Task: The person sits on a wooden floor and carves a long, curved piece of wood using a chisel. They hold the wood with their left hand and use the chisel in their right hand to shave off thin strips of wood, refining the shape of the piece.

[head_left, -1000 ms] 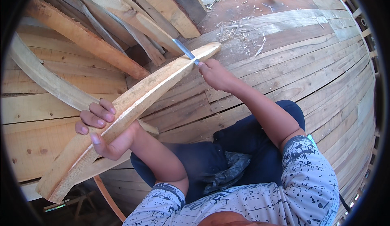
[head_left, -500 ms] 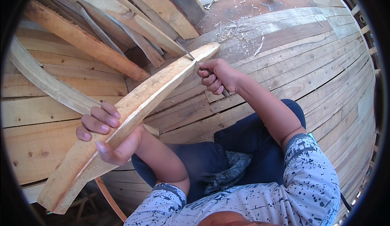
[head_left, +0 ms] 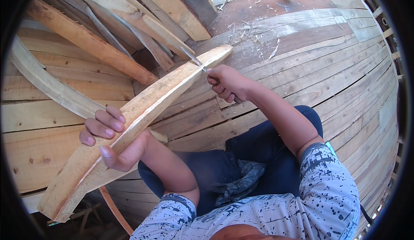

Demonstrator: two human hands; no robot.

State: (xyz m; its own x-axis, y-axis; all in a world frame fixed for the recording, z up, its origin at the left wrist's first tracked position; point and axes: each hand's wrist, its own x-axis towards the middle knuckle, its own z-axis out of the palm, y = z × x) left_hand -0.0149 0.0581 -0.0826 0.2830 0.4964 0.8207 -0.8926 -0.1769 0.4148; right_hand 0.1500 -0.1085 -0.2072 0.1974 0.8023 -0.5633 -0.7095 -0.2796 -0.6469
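Diagonally before a seated person [head_left: 263, 212], a curved timber [head_left: 157, 91] lies in the grip of the left hand [head_left: 125, 152]; the right hand [head_left: 228, 82] clasps a knife [head_left: 192, 57] angled across its far end.

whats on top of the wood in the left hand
Fingers of the left hand; a bladed tool crosses near the far end. The wood beneath these is covered.

Curved timber [head_left: 148, 97] and metal blade [head_left: 192, 58], as I view them remotely.
I see the pale, bowed timber slanting from its broad, squared end at lower left to a narrow, rounded tip at upper right, a whitish edge along its length; the slim blade crosses near that tip, its handle partly hidden.
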